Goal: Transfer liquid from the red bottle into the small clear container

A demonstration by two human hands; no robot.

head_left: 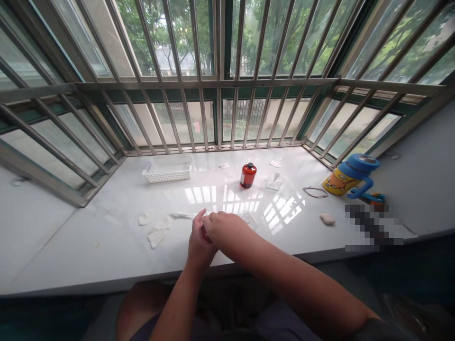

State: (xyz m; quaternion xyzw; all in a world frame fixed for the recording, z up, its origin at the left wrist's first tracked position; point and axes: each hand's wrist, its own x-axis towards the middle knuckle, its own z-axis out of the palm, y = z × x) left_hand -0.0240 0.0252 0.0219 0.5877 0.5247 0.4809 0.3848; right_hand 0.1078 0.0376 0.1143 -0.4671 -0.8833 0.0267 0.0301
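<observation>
Near the front edge of the white counter, my left hand wraps around a small dark red object. Most of it is hidden by my fingers, so its kind does not show. My right hand is closed over the top of the same object, its fingers meeting those of my left hand. Farther back stands a red bottle with a black cap, upright and apart from both hands. A white strip lies just left of my hands, beside crumpled pieces of thin white material.
At the back left is a white plastic basket. Clear plastic pieces lie right of the bottle. On the right are a dark cord loop, a pale stone-like lump and a blue-yellow flask. Metal bars line the window.
</observation>
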